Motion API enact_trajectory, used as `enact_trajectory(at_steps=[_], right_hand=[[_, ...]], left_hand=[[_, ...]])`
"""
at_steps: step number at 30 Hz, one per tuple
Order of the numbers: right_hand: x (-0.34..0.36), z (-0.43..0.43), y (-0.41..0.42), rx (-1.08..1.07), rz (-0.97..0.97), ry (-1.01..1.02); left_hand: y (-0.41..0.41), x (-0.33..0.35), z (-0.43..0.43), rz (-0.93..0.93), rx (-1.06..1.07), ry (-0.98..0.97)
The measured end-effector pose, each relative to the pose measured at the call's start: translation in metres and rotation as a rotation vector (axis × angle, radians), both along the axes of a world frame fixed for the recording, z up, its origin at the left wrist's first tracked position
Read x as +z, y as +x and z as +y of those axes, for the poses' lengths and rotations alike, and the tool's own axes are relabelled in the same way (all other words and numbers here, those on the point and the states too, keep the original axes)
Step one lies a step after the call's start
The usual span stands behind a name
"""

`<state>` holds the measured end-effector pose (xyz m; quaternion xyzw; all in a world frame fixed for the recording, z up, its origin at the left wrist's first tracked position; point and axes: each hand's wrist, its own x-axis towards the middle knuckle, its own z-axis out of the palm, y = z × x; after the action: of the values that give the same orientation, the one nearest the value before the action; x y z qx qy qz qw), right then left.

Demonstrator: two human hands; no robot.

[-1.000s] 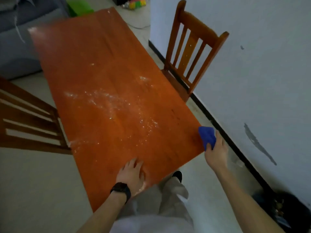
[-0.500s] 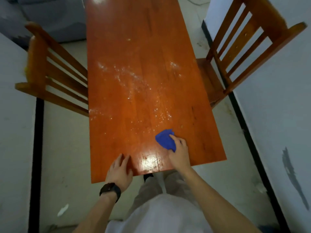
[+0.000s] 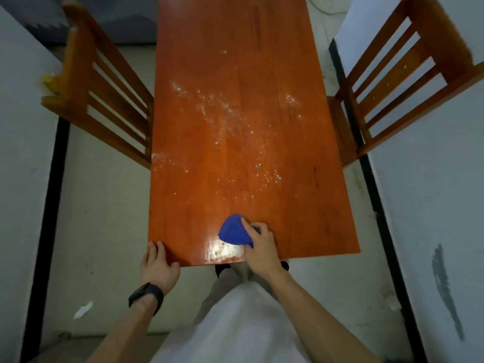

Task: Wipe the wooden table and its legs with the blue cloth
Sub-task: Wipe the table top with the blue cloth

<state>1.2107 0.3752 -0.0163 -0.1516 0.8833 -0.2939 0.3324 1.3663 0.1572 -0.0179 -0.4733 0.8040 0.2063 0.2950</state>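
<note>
1. At the near end of the desk (image 3: 248,74), one blue cloth (image 3: 231,231) is lying bunched on the wood, just beyond a bright patch of glare (image 3: 222,248) by the near edge.
2. One right hand (image 3: 262,251) is gripping that cloth. Its fingers (image 3: 247,226) are curling over the cloth's right side, with the index finger lying across the top and a bit of blue showing between the knuckles. Most of the cloth is sticking out to the left of and beyond the fingertips, touching the desk.
3. One left hand (image 3: 157,268) is resting at the near left corner of the desk, its fingers lying straight and close together on the wood, holding nothing.
4. One black wristwatch (image 3: 145,297) is sitting on the left wrist.
5. Two slat-backed wooden chairs are standing at the desk, a left chair (image 3: 104,95) and a right chair (image 3: 408,82), one on each long side.
6. One broad scatter of white specks (image 3: 222,121) is lying across the middle of the desk, well beyond the cloth.
7. One white scrap (image 3: 83,309) is lying on the floor, left of the left forearm.
8. Two dark shoe tips are showing below the near edge.
</note>
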Motion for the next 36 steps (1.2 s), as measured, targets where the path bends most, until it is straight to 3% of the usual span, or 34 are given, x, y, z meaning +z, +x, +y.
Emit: enact_trajectory(at_steps=[2, 5, 8, 10, 13, 16, 17, 19, 22, 24, 27, 31, 33, 36], right_hand=[[0.005, 0.009, -0.02, -0.133, 0.039, 0.004], [0.004, 0.052, -0.051, -0.472, 0.258, 0.265], [0.001, 0.051, -0.042, -0.711, 0.207, 0.41], [-0.003, 0.005, -0.006, -0.619, 0.206, 0.401], [-0.007, -0.078, 0.06, -0.231, 0.168, 0.255], [-0.007, -0.119, 0.069, 0.036, -0.084, 0.01], [-0.003, -0.12, 0.058, 0.029, -0.153, -0.039], [0.005, -0.104, 0.028, -0.124, -0.098, -0.061], [0.01, -0.066, -0.003, -0.418, 0.192, 0.141], [0.011, -0.068, 0.01, -0.519, 0.217, 0.268], [0.0, -0.11, 0.07, -0.373, 0.178, 0.196], [0.0, -0.159, 0.105, 0.208, -0.17, -0.095], [0.005, -0.167, 0.081, 0.181, -0.14, -0.128], [0.007, -0.174, 0.038, -0.009, 0.097, -0.083]], left_hand=[[0.0, 0.0, -0.004, 0.023, -0.013, 0.009], [0.009, 0.003, -0.004, 0.09, -0.024, 0.008], [0.022, 0.005, -0.008, 0.159, -0.058, 0.02], [0.028, 0.007, -0.015, 0.192, -0.076, 0.055], [0.041, 0.006, -0.029, 0.324, -0.008, 0.092], [0.054, 0.006, -0.041, 0.384, 0.096, 0.132], [0.055, 0.008, -0.042, 0.404, 0.116, 0.163], [0.054, 0.013, -0.04, 0.454, 0.127, 0.217], [0.054, 0.019, -0.039, 0.534, 0.183, 0.269], [0.058, 0.018, -0.045, 0.548, 0.278, 0.324], [0.065, 0.011, -0.055, 0.565, 0.493, 0.42], [0.067, 0.006, -0.058, 0.616, 0.733, 0.466], [0.072, 0.003, -0.058, 0.64, 0.806, 0.497], [0.084, -0.004, -0.057, 0.643, 0.875, 0.543]])
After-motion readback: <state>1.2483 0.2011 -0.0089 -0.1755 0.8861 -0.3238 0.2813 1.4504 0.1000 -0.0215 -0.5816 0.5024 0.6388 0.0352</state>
